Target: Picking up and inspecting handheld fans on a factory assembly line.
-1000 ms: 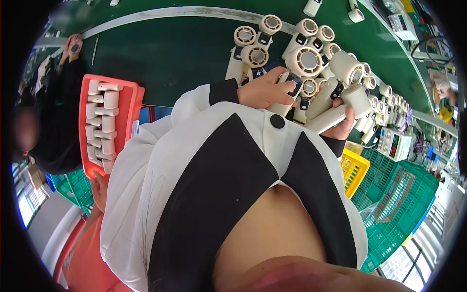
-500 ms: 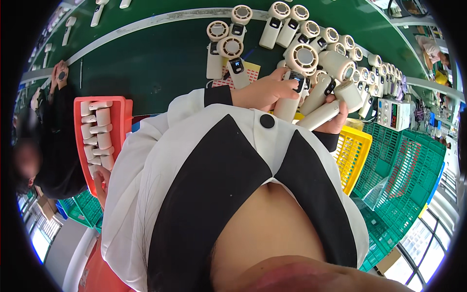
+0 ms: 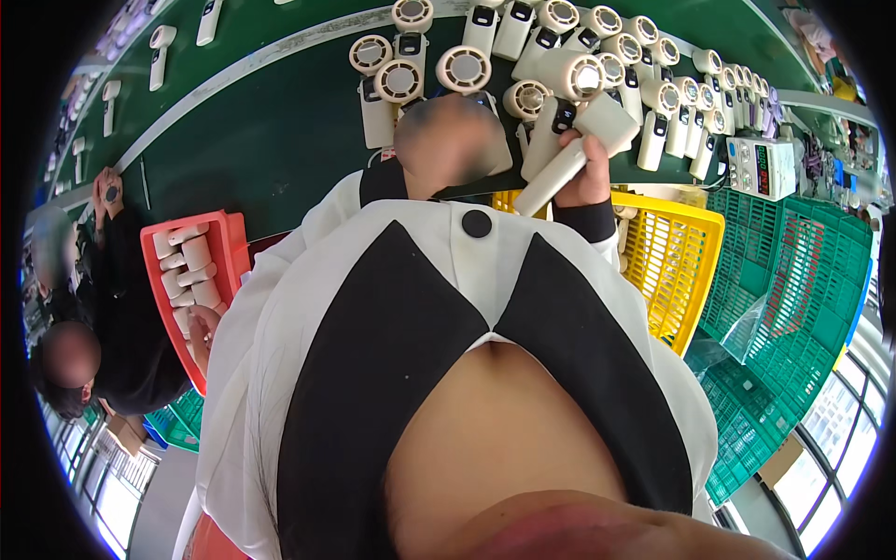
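My right hand (image 3: 588, 170) is closed around the handle of a cream handheld fan (image 3: 549, 179). That fan is tilted, its plain round back turned up. My left hand (image 3: 450, 140) is blurred, on the green bench just below the round head of another handheld fan (image 3: 464, 70); the handle is mostly covered by the hand. Left of it lies a small group of fans, one with its grille up (image 3: 399, 82). A fan with a dark display panel (image 3: 546, 140) rests just beyond my right hand, among many others.
At left a red bin (image 3: 241, 245) holds several cream fans; a co-worker's hand (image 3: 201, 334) reaches into it. On the right are a yellow basket (image 3: 695, 271), stacked green crates (image 3: 803, 271) and a white instrument box with a display (image 3: 761, 168). A grey rail (image 3: 252, 61) crosses the green bench.
My left hand has moved left, carrying a fan away from the crowded group toward the small group. My right hand still holds its fan. The whole view has shifted slightly.
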The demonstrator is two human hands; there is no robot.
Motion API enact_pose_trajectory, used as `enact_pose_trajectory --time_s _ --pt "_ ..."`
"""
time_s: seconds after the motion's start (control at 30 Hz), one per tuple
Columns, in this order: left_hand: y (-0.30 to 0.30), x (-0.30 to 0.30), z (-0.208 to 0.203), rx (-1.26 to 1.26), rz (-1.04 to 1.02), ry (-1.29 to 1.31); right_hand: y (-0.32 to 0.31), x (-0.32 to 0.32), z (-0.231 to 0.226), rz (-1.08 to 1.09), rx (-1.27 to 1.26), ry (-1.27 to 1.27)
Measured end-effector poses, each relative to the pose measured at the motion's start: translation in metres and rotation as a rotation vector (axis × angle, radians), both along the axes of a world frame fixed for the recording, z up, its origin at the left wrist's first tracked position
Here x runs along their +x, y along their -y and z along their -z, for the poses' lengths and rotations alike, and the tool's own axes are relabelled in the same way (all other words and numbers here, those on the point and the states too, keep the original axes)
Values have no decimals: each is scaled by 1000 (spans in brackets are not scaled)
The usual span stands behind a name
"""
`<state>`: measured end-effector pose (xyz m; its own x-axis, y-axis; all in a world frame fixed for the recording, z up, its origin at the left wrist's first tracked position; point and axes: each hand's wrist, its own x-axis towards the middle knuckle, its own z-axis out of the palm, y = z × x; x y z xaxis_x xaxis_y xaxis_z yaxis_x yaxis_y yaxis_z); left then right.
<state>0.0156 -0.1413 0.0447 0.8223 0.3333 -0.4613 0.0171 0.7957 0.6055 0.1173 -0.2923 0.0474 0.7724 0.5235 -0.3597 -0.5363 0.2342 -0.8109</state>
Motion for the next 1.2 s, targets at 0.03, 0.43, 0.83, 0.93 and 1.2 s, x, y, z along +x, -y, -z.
enact_pose_trajectory --time_s 0.03,0.43,0.83,0.93,1.2 --pt "-2 0 1 12 -29 -24 -1 -1 1 1 -5 -11" --pt "-48 -29 -13 1166 220 -348 -13 -2 12 -181 -30 -31" --pt "-197 55 43 2055 912 -371 -40 -17 11 -225 -72 -225" --pt "-175 53 29 2183 679 -369 -40 -19 12 -184 -73 -251" --pt "-146 67 9 1978 656 -874 -58 -18 12 -118 -119 -237"
